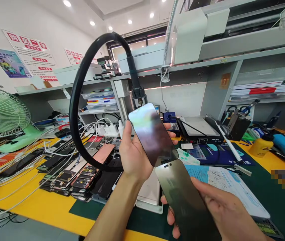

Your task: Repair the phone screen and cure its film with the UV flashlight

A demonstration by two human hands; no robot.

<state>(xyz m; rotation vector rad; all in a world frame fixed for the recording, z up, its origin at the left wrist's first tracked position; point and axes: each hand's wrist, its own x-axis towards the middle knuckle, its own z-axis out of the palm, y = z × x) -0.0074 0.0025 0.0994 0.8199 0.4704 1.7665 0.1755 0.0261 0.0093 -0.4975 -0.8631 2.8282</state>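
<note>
My left hand [134, 157] is closed around the sides of a glossy phone screen panel [155, 134], which tilts to the left and reflects bright light on its upper part. In my right hand [215, 207] is a dark phone screen panel [186, 197] with small cutouts at its top end, gripped by the long edges. The top end of the dark panel meets or overlaps the lower end of the glossy one; whether they touch I cannot tell. Below and between my hands lies a pale flat device [149, 190] on a white tray, partly hidden.
Stacks of phone parts [82, 177] and white cables [54, 147] fill the left side. A black flexible hose [73, 110] arches close to my left forearm. A flat-topped black machine [200, 130], a yellow bottle [261, 145] and papers [227, 184] are on the right. A green fan [7, 117] stands left.
</note>
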